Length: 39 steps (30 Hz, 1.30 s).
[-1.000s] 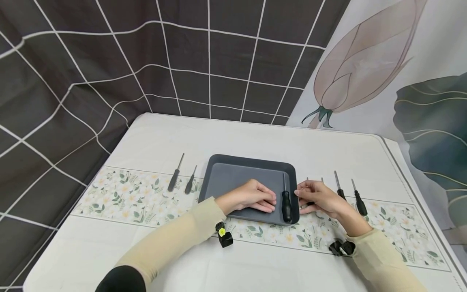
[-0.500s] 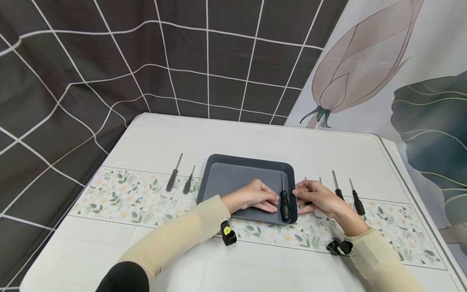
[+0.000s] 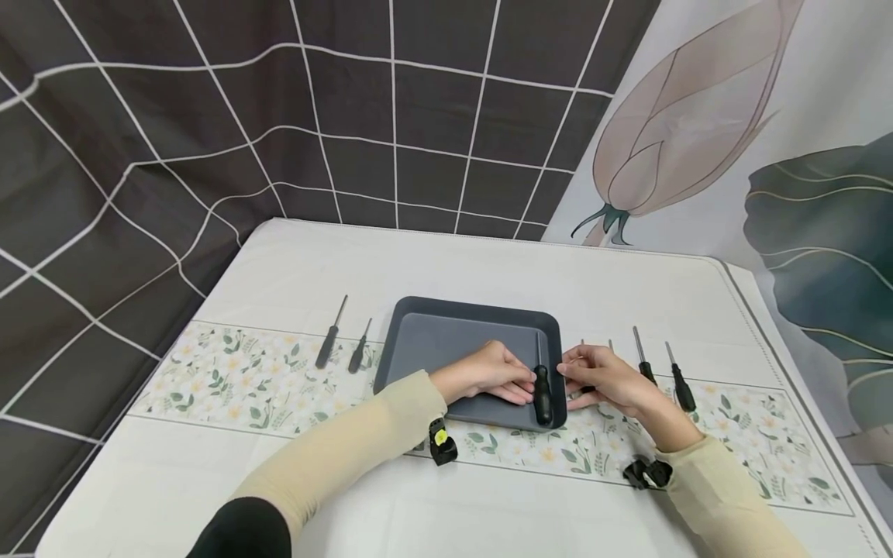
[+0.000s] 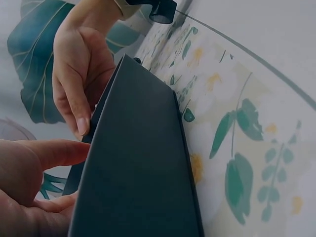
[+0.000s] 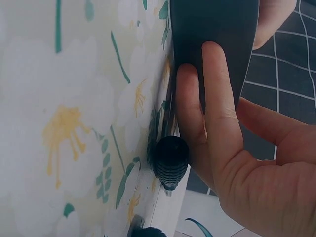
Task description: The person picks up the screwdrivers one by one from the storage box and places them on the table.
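Observation:
A shallow dark grey tray [image 3: 446, 333] lies in the middle of the table. Inside it, along the right wall, rests a screwdriver [image 3: 543, 397] with a thick black handle. My left hand [image 3: 494, 376] reaches over the tray's front side, its fingertips right at the left of that handle, fingers fairly straight. At the tray's right side my right hand [image 3: 603, 376] pinches the wall. The right wrist view shows two fingers flat on the outer face of the tray [image 5: 217, 24] and the thumb behind the rim. Just below those fingers lies a ribbed black screwdriver handle [image 5: 170, 160].
Left of the tray lie two screwdrivers, a longer one [image 3: 326, 347] and a shorter one [image 3: 356, 358]. To the right are a long screwdriver [image 3: 645, 370] and another [image 3: 684, 392]; more shafts show partly behind my right hand. A floral strip [image 3: 265, 380] crosses the white tablecloth.
My left hand has slid a little to the right, closing up to the screwdriver handle in the tray. The right hand stays at the tray's wall; the whole view shifts slightly.

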Tool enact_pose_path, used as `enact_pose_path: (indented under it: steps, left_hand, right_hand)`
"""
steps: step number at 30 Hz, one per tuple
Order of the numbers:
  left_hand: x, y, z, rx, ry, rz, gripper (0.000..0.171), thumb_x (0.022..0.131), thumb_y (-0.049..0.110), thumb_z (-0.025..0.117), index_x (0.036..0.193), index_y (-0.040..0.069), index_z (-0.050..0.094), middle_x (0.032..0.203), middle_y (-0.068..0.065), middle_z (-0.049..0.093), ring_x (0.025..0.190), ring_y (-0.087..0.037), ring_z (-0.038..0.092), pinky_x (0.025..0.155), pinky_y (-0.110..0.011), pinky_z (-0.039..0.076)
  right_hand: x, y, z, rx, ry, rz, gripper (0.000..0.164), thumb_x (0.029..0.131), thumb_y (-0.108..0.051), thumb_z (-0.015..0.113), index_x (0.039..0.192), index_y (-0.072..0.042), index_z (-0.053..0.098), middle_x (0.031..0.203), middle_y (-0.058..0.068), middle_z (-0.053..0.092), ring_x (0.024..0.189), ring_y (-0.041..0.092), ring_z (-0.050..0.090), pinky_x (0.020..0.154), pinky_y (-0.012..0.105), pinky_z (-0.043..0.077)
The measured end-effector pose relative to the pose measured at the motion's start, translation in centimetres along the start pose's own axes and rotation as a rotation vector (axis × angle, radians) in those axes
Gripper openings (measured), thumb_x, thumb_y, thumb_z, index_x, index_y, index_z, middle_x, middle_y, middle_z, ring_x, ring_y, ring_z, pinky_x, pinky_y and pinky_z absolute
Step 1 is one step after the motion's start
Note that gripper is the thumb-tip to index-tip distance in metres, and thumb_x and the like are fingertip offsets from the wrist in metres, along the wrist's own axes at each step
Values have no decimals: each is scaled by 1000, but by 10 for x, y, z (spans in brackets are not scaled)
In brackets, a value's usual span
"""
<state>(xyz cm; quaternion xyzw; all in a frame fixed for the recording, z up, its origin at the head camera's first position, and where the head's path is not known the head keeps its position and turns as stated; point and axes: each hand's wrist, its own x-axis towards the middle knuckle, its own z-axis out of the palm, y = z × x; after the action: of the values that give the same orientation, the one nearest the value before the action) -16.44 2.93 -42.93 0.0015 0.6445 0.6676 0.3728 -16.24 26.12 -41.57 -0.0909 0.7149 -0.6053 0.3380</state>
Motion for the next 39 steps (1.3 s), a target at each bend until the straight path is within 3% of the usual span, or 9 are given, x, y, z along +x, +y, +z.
enact_pose_path:
  steps: [5,12,24,39]
  left_hand:
    - [1,1,3,10,0,-2,16,96,-2,64,105,-15,68,91,-27,71,83,-33,74,71,-32,65]
    - [3,2,7,35,13,0,18,95,-1,64,106,-16,68,93,-28,70,90,-38,71,73,-33,64]
    - [7,2,12,59,28,12,14,94,-5,63,100,-16,70,86,-25,69,76,-32,74,70,-30,64]
    - [6,4,18,90,60,24,12,94,-3,65,100,-12,71,84,-23,72,82,-34,73,67,-29,64]
  right_hand:
    - [0,0,1,11,-3,-1,39,106,-5,44,129,24,31,96,13,60,83,18,67,77,38,64]
    - [0,-1,1,13,-8,-1,39,106,-5,44,129,24,31,98,14,61,85,20,68,79,39,64]
    - [1,-1,1,10,-8,3,40,106,-4,44,130,24,30,98,14,61,85,19,68,78,37,64]
    - [0,-1,1,7,-9,-2,42,106,-5,44,131,24,28,99,14,61,86,20,68,78,38,64]
